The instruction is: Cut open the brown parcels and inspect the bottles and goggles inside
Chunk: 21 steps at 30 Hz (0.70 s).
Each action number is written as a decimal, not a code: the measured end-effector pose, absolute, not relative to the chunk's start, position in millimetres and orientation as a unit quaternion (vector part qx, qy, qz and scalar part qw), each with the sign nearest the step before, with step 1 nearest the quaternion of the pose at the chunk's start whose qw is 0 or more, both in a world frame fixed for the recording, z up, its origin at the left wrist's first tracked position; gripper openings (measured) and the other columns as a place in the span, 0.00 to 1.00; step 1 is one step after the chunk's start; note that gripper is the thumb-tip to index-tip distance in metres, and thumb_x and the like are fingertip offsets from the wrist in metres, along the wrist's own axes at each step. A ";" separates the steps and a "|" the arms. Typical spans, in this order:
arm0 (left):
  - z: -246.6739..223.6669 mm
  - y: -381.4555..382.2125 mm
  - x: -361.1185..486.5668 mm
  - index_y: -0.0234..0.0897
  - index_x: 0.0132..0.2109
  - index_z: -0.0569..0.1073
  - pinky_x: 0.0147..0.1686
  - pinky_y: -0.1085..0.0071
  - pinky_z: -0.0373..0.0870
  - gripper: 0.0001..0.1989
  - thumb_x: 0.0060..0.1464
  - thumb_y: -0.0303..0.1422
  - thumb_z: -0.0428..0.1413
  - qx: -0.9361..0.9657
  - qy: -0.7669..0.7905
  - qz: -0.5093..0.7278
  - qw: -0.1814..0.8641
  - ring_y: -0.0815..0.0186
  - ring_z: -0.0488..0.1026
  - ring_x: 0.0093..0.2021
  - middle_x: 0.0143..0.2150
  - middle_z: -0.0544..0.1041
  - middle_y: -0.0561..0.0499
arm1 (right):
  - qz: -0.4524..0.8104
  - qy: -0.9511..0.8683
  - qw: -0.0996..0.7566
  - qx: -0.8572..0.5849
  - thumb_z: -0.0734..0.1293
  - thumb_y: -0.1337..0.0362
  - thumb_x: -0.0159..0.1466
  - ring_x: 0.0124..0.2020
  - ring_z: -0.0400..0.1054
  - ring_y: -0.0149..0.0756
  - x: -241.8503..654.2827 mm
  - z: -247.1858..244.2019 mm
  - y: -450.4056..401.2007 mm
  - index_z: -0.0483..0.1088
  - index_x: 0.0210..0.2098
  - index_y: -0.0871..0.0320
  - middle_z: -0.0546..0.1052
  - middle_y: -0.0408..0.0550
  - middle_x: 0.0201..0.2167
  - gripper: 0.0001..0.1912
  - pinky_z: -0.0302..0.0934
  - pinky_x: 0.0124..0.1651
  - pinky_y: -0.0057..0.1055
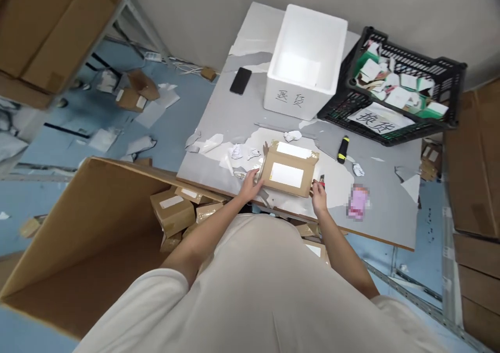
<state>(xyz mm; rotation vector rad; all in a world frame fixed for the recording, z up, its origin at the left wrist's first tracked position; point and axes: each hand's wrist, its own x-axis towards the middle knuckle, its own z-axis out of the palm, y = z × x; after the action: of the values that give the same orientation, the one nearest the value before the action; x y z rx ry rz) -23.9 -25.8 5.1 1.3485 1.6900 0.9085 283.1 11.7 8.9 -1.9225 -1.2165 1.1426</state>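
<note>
- Cardboard box (287,175) lay at the centre of the frame, on the surface (385,202), near its front edge.
- Left hand (250,185): fingers gripped the box's left edge.
- Right hand (319,197): fingers curled at the right edge, beside a red-and-black tool (322,182); whether they held tool or box could not be told.
- White foam box (289,97) stood at upper centre, black crate (455,67) at upper right.
- Black phone (240,80) lay left of the foam box.
</note>
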 end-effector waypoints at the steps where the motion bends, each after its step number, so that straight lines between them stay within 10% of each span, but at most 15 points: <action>1: 4.7 -28.5 -31.4 0.35 0.60 0.63 0.56 0.58 0.65 0.24 0.56 0.32 0.49 0.543 0.667 0.339 0.381 0.58 0.65 0.58 0.59 0.66 0.40 | 0.428 -0.452 0.300 -0.722 0.54 0.51 0.63 0.49 0.70 0.39 288.3 7.0 1.1 0.64 0.57 0.60 0.70 0.58 0.56 0.29 0.65 0.52 0.41; 14: 44.1 -22.7 -26.9 0.37 0.64 0.61 0.62 0.37 0.38 0.27 0.61 0.40 0.45 0.690 0.673 0.121 0.236 0.47 0.43 0.71 0.70 0.53 0.40 | 0.471 -0.528 0.298 -0.641 0.60 0.51 0.62 0.59 0.63 0.41 266.8 31.1 -22.5 0.59 0.58 0.58 0.65 0.58 0.61 0.28 0.58 0.59 0.42; 21: 82.3 -5.7 -28.1 0.35 0.67 0.56 0.57 0.57 0.64 0.30 0.62 0.42 0.43 0.658 0.627 0.232 0.347 0.56 0.66 0.60 0.62 0.67 0.40 | 0.419 -0.544 0.242 -0.686 0.56 0.46 0.64 0.43 0.71 0.41 268.9 76.8 -5.6 0.63 0.41 0.55 0.76 0.52 0.41 0.19 0.63 0.47 0.37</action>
<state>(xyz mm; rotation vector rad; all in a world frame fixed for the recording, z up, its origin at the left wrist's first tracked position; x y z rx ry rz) -28.1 -5.7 82.3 1.7073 1.6261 0.6022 268.9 -5.6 76.8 -1.8757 -1.4867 1.1459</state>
